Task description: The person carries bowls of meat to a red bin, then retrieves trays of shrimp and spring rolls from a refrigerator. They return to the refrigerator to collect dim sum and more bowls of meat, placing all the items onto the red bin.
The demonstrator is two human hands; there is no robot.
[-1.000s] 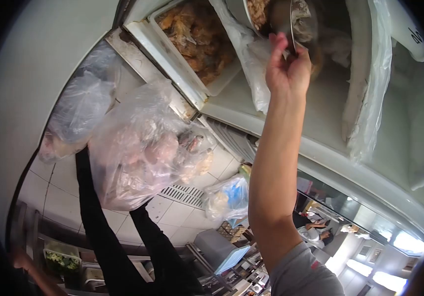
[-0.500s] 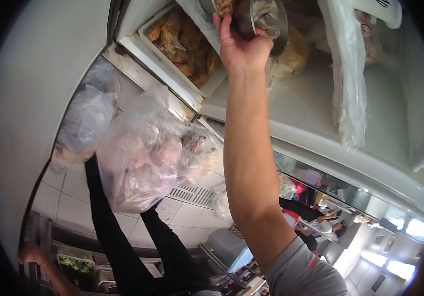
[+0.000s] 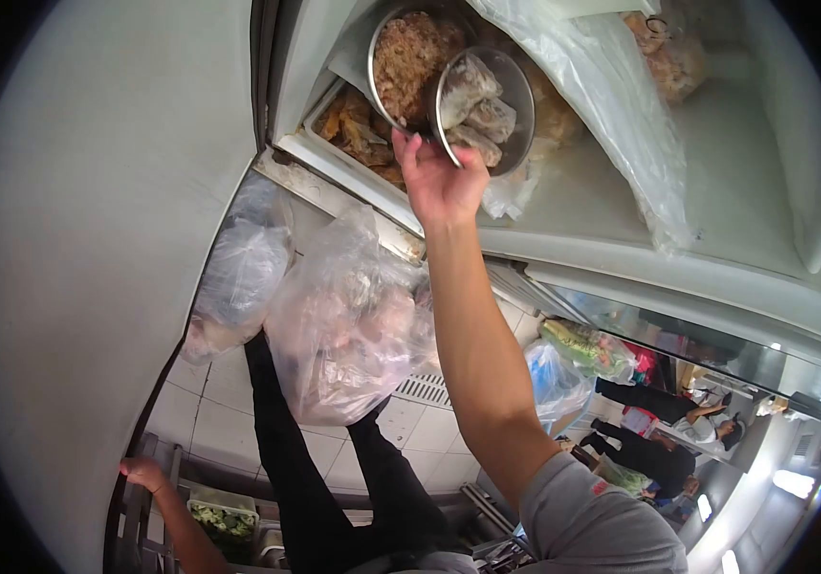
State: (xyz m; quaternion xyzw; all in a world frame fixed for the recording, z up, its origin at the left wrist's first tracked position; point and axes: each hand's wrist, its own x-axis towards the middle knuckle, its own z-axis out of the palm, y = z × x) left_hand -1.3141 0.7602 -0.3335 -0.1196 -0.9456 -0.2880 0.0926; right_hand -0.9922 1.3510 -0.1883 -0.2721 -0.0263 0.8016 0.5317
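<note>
Fingers of the right hand are clamped on the near rim of the small round steel bowl. The thumb sits on the edge and the rest curl under it. Head view only: the bowl holds pale wrapped packets and is tipped toward the camera. It sits at the shelf mouth of the open white fridge, touching the larger steel bowl of brown minced food, w/ the white tray of fried brown pieces just below-left. To handle this well, I'd level the rim first, since the packets sit near the low edge. Get more fingers under the base, not just a rim pinch, and move it clear of the big bowl so the steel doesn't knock it. Loose clear plastic sheet hangs beside it and could snag, so watch that too. The left hand is low on a metal rack. It's prob. resting there, but at the frame edge I can't tell if it's closed round a bar.
</note>
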